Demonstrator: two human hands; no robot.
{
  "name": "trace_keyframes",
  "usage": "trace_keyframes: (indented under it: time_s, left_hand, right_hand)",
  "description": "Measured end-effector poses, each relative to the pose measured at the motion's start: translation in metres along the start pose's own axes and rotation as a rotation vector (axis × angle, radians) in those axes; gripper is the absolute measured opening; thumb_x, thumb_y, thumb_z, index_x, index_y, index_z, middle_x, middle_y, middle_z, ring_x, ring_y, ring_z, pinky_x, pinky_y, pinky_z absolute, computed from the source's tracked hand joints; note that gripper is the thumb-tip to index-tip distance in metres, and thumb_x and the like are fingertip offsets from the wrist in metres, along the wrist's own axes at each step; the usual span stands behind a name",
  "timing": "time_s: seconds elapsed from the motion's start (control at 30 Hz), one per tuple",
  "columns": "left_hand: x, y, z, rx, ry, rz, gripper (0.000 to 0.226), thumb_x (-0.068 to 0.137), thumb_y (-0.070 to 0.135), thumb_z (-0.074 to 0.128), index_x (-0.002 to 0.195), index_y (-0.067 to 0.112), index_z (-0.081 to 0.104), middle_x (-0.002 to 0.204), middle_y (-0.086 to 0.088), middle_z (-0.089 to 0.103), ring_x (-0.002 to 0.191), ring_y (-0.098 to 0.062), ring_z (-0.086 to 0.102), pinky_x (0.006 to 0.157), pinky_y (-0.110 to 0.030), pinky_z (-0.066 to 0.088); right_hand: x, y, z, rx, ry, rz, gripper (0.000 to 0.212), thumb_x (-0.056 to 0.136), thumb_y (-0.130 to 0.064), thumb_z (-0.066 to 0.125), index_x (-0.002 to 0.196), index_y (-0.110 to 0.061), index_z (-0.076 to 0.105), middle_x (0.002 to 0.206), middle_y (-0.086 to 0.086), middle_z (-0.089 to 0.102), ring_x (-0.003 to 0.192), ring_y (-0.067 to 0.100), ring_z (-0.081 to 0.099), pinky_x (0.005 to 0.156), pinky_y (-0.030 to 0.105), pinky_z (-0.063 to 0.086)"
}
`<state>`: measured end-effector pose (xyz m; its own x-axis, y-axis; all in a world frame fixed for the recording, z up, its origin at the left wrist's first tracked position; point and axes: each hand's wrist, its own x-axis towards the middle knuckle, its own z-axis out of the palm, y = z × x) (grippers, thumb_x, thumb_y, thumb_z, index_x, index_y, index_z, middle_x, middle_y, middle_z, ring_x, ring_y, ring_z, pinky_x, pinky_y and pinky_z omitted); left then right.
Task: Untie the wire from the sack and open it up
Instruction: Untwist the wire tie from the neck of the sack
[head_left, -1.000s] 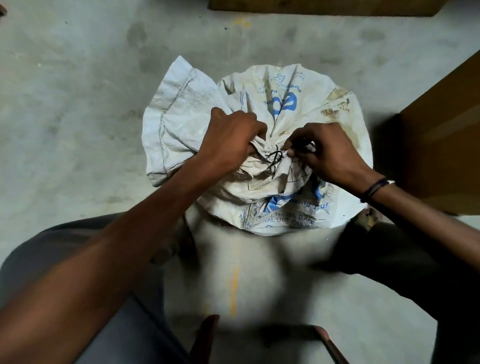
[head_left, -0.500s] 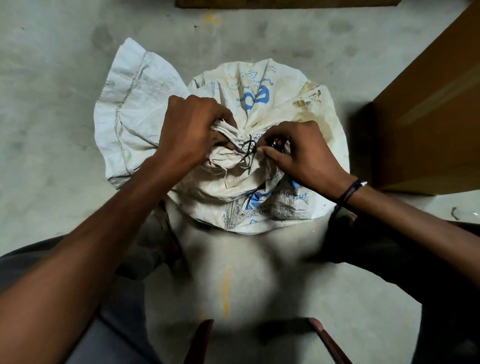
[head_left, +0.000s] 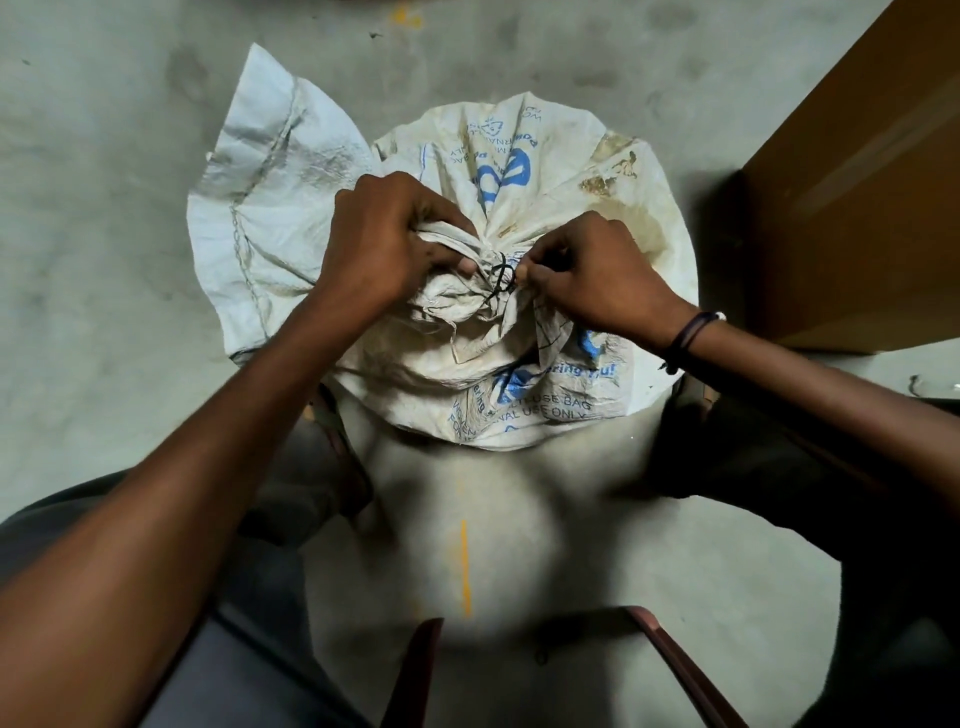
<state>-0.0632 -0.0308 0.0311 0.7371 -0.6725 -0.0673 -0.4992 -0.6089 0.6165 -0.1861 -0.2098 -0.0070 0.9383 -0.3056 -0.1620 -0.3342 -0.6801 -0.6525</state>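
A dirty white woven sack (head_left: 566, 171) with blue print stands on the concrete floor between my legs. Its neck is bunched and bound by a thin black wire (head_left: 501, 278) at the middle of the top. My left hand (head_left: 387, 241) is clenched on the gathered neck just left of the wire. My right hand (head_left: 589, 278) pinches the wire from the right with thumb and fingertips. The loose mouth of the sack (head_left: 270, 208) fans out to the left, behind my left hand.
A brown cardboard box (head_left: 857, 197) stands close on the right of the sack. My knees flank the sack low in the view. Two dark red bars (head_left: 670, 654) cross the bottom edge. A yellow paint mark (head_left: 465, 566) lies on the floor.
My view has shifted, so the sack sits a little left of where it was. Both hands stay at the neck; my right fingers have closed tighter onto the wire.
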Motion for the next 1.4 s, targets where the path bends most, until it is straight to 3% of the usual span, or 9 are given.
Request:
trace_keyframes:
  time_s: [0.27, 0.5, 0.6, 0.67, 0.8, 0.97, 1.1, 1.23, 1.4]
  left_hand:
    - [0.005, 0.005, -0.004, 0.040, -0.076, -0.016, 0.038, 0.062, 0.033, 0.096, 0.097, 0.031, 0.084, 0.069, 0.016, 0.065, 0.059, 0.017, 0.056, 0.059, -0.002, 0.038]
    - [0.005, 0.006, -0.005, 0.025, -0.077, -0.022, 0.041, 0.062, 0.035, 0.096, 0.100, 0.031, 0.084, 0.084, 0.001, 0.079, 0.085, -0.009, 0.071, 0.072, -0.024, 0.047]
    - [0.006, 0.003, -0.004, 0.021, -0.067, -0.021, 0.040, 0.062, 0.034, 0.096, 0.100, 0.031, 0.084, 0.086, 0.000, 0.080, 0.084, -0.010, 0.070, 0.070, -0.020, 0.046]
    - [0.005, 0.002, -0.003, 0.022, -0.061, -0.025, 0.038, 0.063, 0.034, 0.096, 0.099, 0.031, 0.084, 0.084, 0.001, 0.079, 0.082, -0.008, 0.069, 0.068, -0.016, 0.044]
    - [0.005, 0.000, -0.004, 0.015, -0.026, -0.029, 0.033, 0.065, 0.033, 0.095, 0.095, 0.036, 0.083, 0.071, 0.012, 0.070, 0.066, 0.011, 0.060, 0.060, -0.002, 0.038]
    - [0.004, 0.004, -0.007, 0.021, 0.007, 0.020, 0.031, 0.068, 0.030, 0.094, 0.095, 0.036, 0.082, 0.068, 0.021, 0.064, 0.065, 0.028, 0.055, 0.062, 0.000, 0.038]
    - [0.004, 0.005, -0.008, 0.003, 0.016, 0.024, 0.028, 0.069, 0.026, 0.093, 0.093, 0.035, 0.083, 0.066, 0.026, 0.062, 0.065, 0.026, 0.057, 0.061, 0.000, 0.038]
    - [0.005, 0.006, -0.008, 0.020, 0.022, 0.053, 0.028, 0.068, 0.027, 0.094, 0.093, 0.033, 0.084, 0.067, 0.025, 0.063, 0.068, 0.026, 0.057, 0.062, 0.000, 0.037]
    - [0.007, 0.008, -0.008, 0.016, 0.022, 0.083, 0.027, 0.068, 0.029, 0.094, 0.092, 0.034, 0.083, 0.069, 0.021, 0.066, 0.069, 0.024, 0.058, 0.063, -0.001, 0.038]
  right_hand:
    - [0.007, 0.004, 0.005, 0.228, -0.044, 0.171, 0.019, 0.084, -0.026, 0.083, 0.081, -0.007, 0.083, 0.076, 0.007, 0.078, 0.058, 0.002, 0.058, 0.061, 0.024, 0.045]
    - [0.001, 0.007, 0.008, 0.325, -0.025, 0.204, 0.031, 0.087, -0.019, 0.077, 0.084, 0.011, 0.076, 0.077, 0.030, 0.071, 0.046, 0.002, 0.047, 0.047, 0.015, 0.035]
    - [0.000, 0.008, 0.008, 0.339, -0.012, 0.212, 0.033, 0.088, -0.020, 0.077, 0.086, 0.013, 0.074, 0.068, 0.027, 0.063, 0.044, 0.002, 0.043, 0.044, 0.013, 0.032]
    - [0.000, 0.009, 0.007, 0.360, -0.018, 0.220, 0.030, 0.087, -0.021, 0.080, 0.085, 0.009, 0.077, 0.069, 0.023, 0.069, 0.048, 0.004, 0.049, 0.046, 0.014, 0.035]
    - [-0.001, 0.007, 0.010, 0.242, 0.106, 0.125, 0.004, 0.082, -0.023, 0.084, 0.082, -0.019, 0.083, 0.066, -0.011, 0.073, 0.057, -0.005, 0.063, 0.059, 0.014, 0.047]
    - [-0.003, -0.005, 0.008, 0.093, 0.202, -0.005, 0.011, 0.079, -0.033, 0.081, 0.081, -0.022, 0.083, 0.065, -0.011, 0.072, 0.062, 0.006, 0.068, 0.064, 0.025, 0.054]
    - [-0.007, -0.011, 0.010, -0.029, 0.260, -0.016, 0.016, 0.081, -0.037, 0.073, 0.089, -0.028, 0.084, 0.062, -0.013, 0.061, 0.063, 0.003, 0.058, 0.061, 0.022, 0.037]
    - [-0.011, -0.015, 0.011, 0.002, 0.301, 0.027, 0.013, 0.079, -0.030, 0.072, 0.082, -0.027, 0.084, 0.071, -0.009, 0.076, 0.067, 0.007, 0.068, 0.059, 0.026, 0.048]
    - [-0.008, -0.016, 0.013, 0.092, 0.308, 0.097, 0.014, 0.073, -0.032, 0.068, 0.072, -0.022, 0.078, 0.062, -0.009, 0.070, 0.061, 0.004, 0.066, 0.058, 0.023, 0.048]
